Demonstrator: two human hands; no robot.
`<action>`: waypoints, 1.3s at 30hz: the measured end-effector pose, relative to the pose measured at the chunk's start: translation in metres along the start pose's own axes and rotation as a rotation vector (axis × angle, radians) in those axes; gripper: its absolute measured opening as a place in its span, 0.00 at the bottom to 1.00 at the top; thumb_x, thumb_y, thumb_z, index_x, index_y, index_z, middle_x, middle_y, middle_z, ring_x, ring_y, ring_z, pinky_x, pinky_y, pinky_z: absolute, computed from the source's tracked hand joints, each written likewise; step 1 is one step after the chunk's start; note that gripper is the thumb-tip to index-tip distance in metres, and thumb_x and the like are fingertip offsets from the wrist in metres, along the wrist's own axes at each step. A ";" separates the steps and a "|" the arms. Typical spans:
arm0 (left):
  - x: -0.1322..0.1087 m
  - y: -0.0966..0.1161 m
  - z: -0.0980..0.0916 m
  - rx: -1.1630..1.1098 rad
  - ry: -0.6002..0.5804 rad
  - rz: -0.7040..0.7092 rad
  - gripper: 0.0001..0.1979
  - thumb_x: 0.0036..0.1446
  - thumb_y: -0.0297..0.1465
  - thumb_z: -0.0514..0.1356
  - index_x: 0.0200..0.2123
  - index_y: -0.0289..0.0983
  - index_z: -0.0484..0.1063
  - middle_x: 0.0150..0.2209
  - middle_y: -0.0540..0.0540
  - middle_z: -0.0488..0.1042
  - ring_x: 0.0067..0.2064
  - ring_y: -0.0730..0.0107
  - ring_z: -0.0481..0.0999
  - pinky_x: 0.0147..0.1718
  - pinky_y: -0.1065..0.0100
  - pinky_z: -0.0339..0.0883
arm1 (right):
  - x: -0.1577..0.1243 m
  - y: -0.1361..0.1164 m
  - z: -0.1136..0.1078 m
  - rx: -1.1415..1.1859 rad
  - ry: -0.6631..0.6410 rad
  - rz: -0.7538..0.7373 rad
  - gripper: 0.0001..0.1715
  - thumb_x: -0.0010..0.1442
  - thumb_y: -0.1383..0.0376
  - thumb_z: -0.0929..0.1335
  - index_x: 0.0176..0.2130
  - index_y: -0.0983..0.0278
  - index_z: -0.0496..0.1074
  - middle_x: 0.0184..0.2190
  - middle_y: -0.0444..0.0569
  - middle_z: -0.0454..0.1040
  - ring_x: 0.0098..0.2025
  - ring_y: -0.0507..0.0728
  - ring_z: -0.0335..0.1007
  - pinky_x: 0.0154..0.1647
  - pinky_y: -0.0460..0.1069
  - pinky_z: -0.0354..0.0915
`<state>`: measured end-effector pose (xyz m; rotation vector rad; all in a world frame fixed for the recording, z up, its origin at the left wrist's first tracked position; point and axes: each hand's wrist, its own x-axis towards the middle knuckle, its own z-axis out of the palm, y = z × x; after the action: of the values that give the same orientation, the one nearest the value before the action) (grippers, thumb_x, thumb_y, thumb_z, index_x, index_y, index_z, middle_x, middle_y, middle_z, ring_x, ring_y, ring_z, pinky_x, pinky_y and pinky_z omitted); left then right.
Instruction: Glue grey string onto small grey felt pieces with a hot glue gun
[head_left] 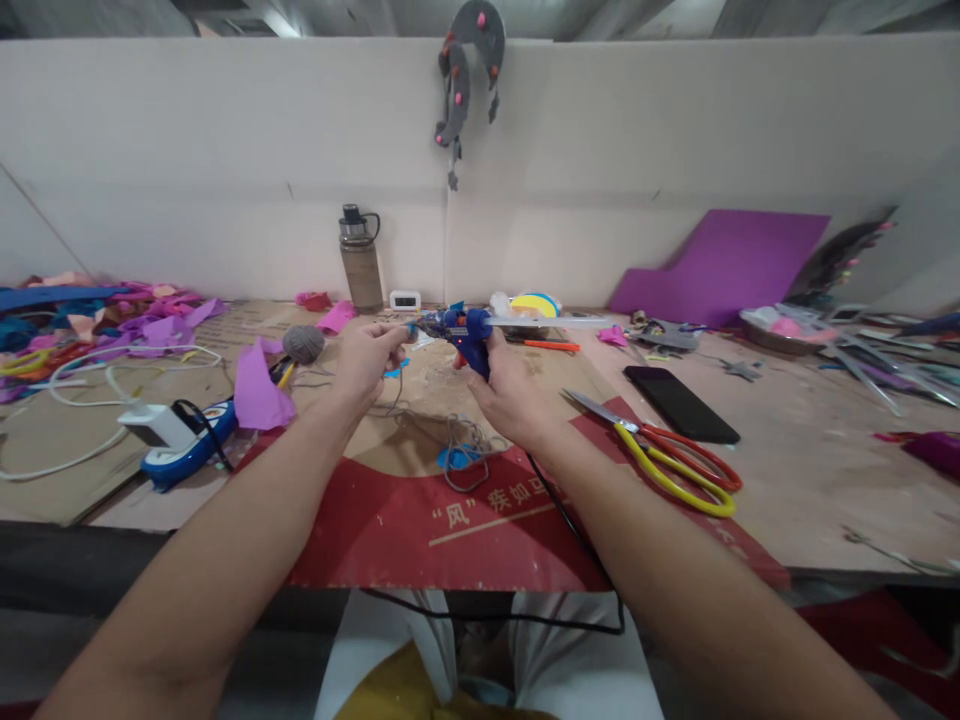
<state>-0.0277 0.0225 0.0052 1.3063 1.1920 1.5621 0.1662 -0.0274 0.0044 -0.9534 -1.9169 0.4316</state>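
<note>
My right hand (506,385) is wrapped round the grip of a blue hot glue gun (472,335). A long clear glue stick (555,322) juts from the gun's back end, and the nozzle points left. Close to that nozzle, my left hand (373,355) is closed in a pinch on something small, which I cannot make out. Below the hands, loose grey yarn (466,465) lies in tangled loops over a blue scrap (459,457) on the red and brown cardboard (352,540). A ball of grey yarn (303,344) sits left of my left hand.
Red and yellow handled scissors (675,460) and a black phone (681,403) lie to the right. A blue power strip (187,450) with a white plug (157,427) is at the left. Behind stand a bottle (361,262) and a small clock (405,300). The gun's black cord (570,515) runs over the table edge.
</note>
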 end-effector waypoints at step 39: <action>-0.017 0.012 0.010 0.096 -0.037 0.083 0.06 0.48 0.32 0.62 0.27 0.35 0.72 0.16 0.52 0.67 0.17 0.79 0.61 0.16 0.74 0.49 | 0.015 0.072 -0.023 -0.126 0.007 0.598 0.14 0.46 0.69 0.68 0.19 0.59 0.58 0.17 0.49 0.66 0.29 0.62 0.71 0.33 0.57 0.65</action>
<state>-0.0143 0.0054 0.0124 1.4568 1.2168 1.5486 0.2135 0.0287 -0.0207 -1.6140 -1.6406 0.6503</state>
